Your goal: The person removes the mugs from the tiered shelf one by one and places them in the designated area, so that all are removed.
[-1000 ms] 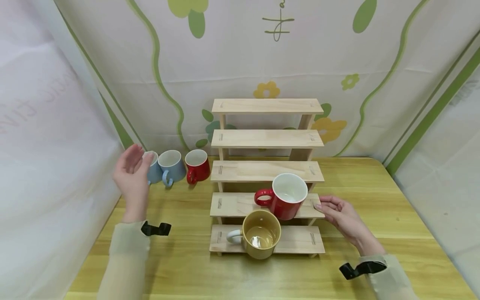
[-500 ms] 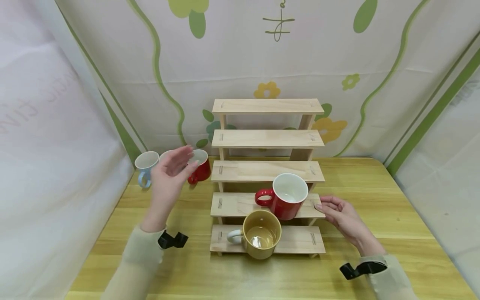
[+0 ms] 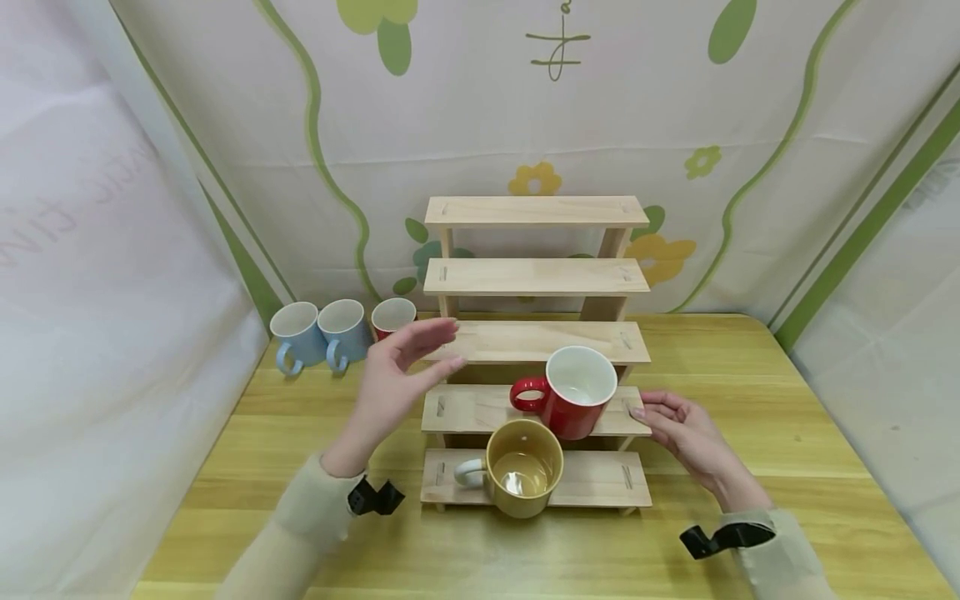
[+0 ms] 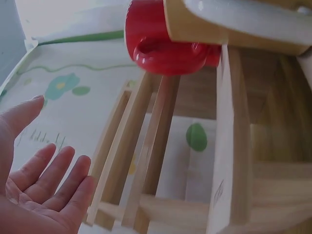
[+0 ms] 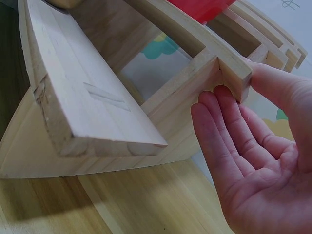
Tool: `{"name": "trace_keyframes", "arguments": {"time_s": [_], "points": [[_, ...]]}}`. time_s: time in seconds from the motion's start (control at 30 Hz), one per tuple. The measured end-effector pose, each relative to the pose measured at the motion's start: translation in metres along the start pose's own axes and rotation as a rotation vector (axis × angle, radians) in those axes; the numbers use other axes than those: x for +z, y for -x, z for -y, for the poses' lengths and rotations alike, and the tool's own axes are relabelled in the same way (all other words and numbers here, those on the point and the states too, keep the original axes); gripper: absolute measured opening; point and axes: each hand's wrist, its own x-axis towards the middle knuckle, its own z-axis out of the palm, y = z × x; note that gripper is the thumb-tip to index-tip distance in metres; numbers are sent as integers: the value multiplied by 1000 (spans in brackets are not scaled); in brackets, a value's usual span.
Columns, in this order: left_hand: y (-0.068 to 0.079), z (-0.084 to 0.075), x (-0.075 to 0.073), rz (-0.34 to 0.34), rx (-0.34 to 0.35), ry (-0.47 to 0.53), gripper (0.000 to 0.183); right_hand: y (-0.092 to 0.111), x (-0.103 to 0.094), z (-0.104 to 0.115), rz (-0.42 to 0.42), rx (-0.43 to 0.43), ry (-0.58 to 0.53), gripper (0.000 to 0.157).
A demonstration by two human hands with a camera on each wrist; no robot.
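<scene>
A wooden tiered shelf point(image 3: 480, 275) stands in the middle of the table. My right hand point(image 3: 686, 437) grips the right end of its second board from the bottom, thumb on top and fingers beneath, as the right wrist view shows. My left hand point(image 3: 405, 383) holds nothing, its fingers spread from the thumb, in the air by the shelf's left side. On that second board sits a large red mug point(image 3: 573, 412) with its handle to the left. A yellow mug point(image 3: 525, 479) with a white handle is on the lowest board, overlapping the red one in the left wrist view.
Two light blue mugs point(image 3: 300, 337) stand at the back left of the wooden table point(image 3: 750, 400). Beside them a smaller red mug point(image 3: 393, 315) is partly hidden by my left hand. A patterned cloth point(image 3: 465, 100) hangs behind and along both sides.
My left hand has moved right, from in front of the blue mugs to the shelf's left side. My right hand and the mugs have stayed in place.
</scene>
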Motion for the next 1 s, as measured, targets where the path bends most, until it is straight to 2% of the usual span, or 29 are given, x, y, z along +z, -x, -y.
{"name": "trace_keyframes", "arguments": {"time_s": [0.1, 0.23, 0.4, 0.57, 0.77, 1.0], "points": [[2, 1, 10, 56, -15, -12, 45, 0, 0, 0, -6, -1, 4, 37], [5, 2, 22, 128, -68, -35, 45, 0, 0, -1, -4, -3, 0, 37], [8, 8, 35, 219, -124, -1, 46, 0, 0, -1, -5, -3, -2, 37], [9, 12, 46, 304, -177, -37, 47, 0, 0, 0, -14, 2, 9, 38], [5, 15, 55, 356, -236, -78, 47, 0, 0, 0, -12, 1, 9, 38], [0, 19, 65, 372, -275, -65, 43, 0, 1, 0, -4, -2, 2, 35]]}}
